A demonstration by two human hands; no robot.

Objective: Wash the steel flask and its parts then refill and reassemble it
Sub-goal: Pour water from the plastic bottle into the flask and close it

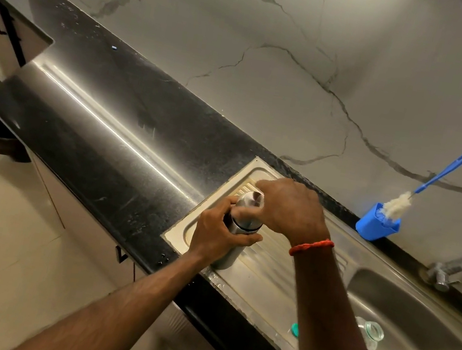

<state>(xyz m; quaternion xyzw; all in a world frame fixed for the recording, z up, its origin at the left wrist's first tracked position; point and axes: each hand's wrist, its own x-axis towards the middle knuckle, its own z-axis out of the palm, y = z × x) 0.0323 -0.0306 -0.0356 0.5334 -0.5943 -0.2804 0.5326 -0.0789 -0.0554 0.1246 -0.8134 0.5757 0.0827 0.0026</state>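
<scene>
The cylindrical steel flask (229,253) stands on the ribbed drainboard (268,271). The left hand (217,234) grips its body and the right hand (289,206) has its fingers (266,185) curled over the cap (251,201). The right forearm half hides a clear bottle (371,332). A blue holder (376,226) with a white-bristled brush (400,203) sits against the marble wall.

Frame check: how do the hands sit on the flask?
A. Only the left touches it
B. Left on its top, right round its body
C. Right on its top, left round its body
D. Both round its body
C: the right hand grips the top of the flask, while the left hand wraps round its body as it stands on the drainboard.
</scene>
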